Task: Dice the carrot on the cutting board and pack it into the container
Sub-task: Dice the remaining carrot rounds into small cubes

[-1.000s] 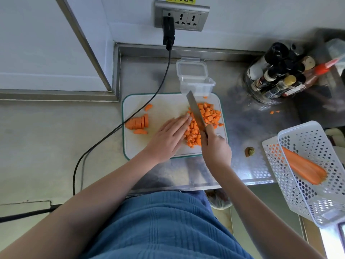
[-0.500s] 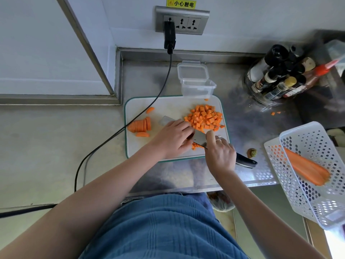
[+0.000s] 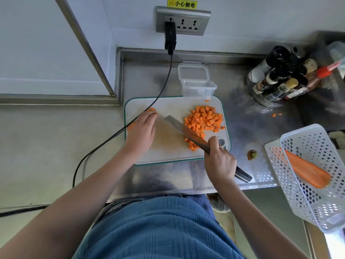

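- The right hand grips the knife, its blade lying against the pile of carrot cubes on the cutting board.
- The left hand rests over the carrot slices at the board's left edge; its fingers look loosely bent, grip unclear.
- The clear container stands open at the board's far edge.

A working kitchen: a stainless steel counter with a raised back edge carries a cutting board under the knife-holding right hand; sauce bottles stand beyond it, a wall socket above.
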